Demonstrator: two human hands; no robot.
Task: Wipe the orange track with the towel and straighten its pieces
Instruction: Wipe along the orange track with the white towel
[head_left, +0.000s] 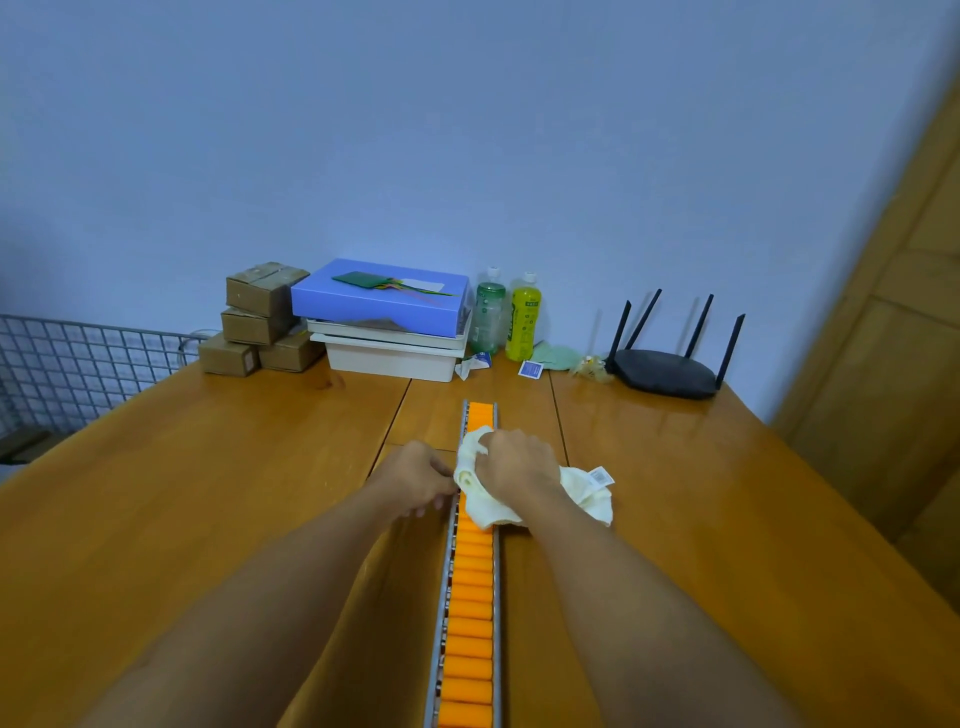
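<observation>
Running down the middle of the brown wooden table (208, 493) is the orange roller track (470, 613) in grey metal rails. Right hand (511, 462) clutches the cream cloth towel (485, 506) on the track's far part. Left hand (415, 480) sits at the track's left rail, fingers curled; whether they pinch it is unclear. A black four-antenna router (667, 371) stands beyond the track's far end.

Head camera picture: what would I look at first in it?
The bright orange track grabs you first, running down the middle of the wooden table toward the camera. Halfway up, the right hand grips a bunched pale towel on it, the left hand beside its rail. Far back right sits a black router with four antennas.
</observation>
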